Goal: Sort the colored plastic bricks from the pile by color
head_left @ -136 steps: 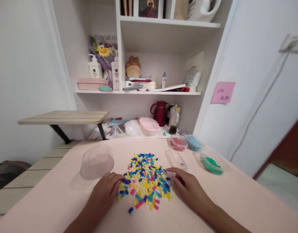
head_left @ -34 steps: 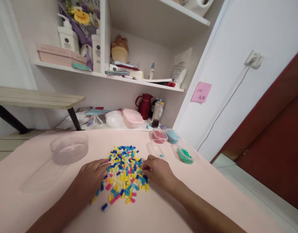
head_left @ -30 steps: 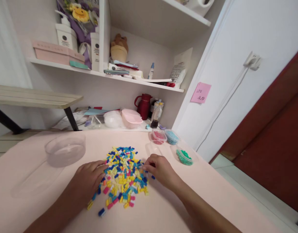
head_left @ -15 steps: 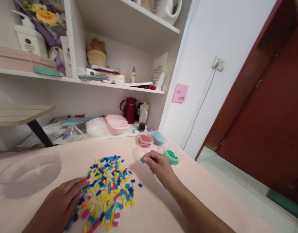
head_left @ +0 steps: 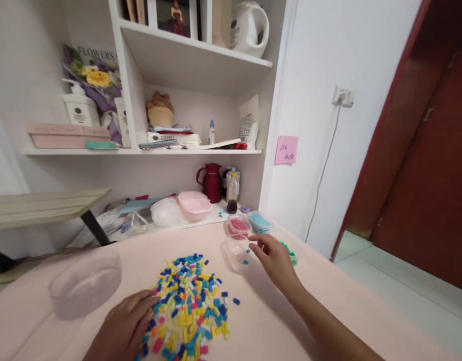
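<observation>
My left hand lies with its fingers stretched out against the left side of a spread pile of small colourful building bricks. Yellow, blue, teal, white and pink pieces are mixed there. Above the right edge of a clear plastic container is my right hand, thumb and forefinger apart, holding nothing. Just below its fingertips shows a small teal brick; whether it is falling or resting I cannot tell. Another teal brick appears in the container. My right hand partly hides a tub of green bricks.
Behind the clear container stand a tub of red-pink bricks and a tub of light blue bricks. A large clear round bowl is at the left. A pink basin, a red jug and a bottle stand behind the table.
My right thumb and forefinger have parted and let go of a teal brick at the container. The whole view has shifted upward and left; my left hand stays by the pile.
</observation>
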Action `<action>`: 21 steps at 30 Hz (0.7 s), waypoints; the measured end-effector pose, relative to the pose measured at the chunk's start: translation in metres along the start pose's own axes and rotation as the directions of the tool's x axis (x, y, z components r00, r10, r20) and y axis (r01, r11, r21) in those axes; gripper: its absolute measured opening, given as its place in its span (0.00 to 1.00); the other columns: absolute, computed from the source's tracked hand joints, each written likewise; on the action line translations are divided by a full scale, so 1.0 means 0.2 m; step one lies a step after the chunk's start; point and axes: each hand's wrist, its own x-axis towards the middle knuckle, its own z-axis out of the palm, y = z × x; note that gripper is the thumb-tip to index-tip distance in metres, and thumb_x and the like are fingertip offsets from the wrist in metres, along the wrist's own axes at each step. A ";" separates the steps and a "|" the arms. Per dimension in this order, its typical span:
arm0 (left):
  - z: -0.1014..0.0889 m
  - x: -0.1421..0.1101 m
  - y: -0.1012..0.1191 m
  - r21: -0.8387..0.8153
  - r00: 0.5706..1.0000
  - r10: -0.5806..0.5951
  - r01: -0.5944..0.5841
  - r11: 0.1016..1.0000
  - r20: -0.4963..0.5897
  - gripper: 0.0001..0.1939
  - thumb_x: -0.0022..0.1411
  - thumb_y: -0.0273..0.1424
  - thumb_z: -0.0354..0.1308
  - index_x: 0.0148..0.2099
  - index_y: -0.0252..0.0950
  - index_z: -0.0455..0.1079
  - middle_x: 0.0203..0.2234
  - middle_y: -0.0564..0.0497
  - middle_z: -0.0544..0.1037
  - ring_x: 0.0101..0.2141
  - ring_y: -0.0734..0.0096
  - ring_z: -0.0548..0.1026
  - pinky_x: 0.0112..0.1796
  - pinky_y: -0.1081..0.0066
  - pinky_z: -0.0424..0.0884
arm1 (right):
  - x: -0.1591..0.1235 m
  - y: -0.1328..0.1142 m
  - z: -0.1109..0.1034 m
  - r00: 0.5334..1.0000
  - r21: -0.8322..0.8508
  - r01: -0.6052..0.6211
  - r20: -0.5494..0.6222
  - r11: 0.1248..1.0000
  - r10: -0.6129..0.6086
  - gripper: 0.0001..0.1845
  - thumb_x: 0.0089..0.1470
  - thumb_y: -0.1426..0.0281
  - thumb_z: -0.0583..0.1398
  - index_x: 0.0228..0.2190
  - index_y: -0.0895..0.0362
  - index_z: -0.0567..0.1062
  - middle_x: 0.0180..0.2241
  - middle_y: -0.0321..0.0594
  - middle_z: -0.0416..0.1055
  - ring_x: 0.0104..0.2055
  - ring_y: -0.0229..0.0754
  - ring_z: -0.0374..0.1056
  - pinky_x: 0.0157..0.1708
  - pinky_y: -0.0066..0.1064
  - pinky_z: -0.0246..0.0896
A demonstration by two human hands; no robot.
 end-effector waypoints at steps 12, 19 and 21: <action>-0.13 0.04 0.14 -0.019 0.973 -0.151 0.157 0.987 0.173 0.14 0.63 0.36 0.54 0.47 0.47 0.78 0.44 0.48 0.82 0.44 0.63 0.80 0.44 0.64 0.78 | -0.12 -0.11 0.05 0.958 0.094 0.073 0.270 0.993 -0.096 0.16 0.60 0.58 0.55 0.36 0.53 0.78 0.35 0.42 0.77 0.33 0.46 0.70 0.34 0.34 0.63; -0.15 0.04 0.17 -0.031 0.969 -0.182 0.190 0.981 0.166 0.14 0.64 0.35 0.53 0.48 0.47 0.78 0.45 0.47 0.81 0.45 0.63 0.79 0.45 0.64 0.78 | -0.20 -0.22 0.08 0.771 0.129 0.200 0.591 0.971 -0.237 0.16 0.63 0.64 0.51 0.38 0.48 0.80 0.38 0.41 0.79 0.39 0.45 0.74 0.39 0.32 0.65; -0.16 0.04 0.16 -0.021 0.974 -0.167 0.172 0.985 0.155 0.14 0.64 0.36 0.53 0.47 0.47 0.78 0.44 0.48 0.82 0.44 0.63 0.80 0.45 0.65 0.78 | -0.22 -0.24 0.09 0.742 0.116 0.224 0.623 0.968 -0.247 0.15 0.62 0.66 0.53 0.40 0.47 0.80 0.39 0.40 0.79 0.40 0.45 0.74 0.41 0.30 0.64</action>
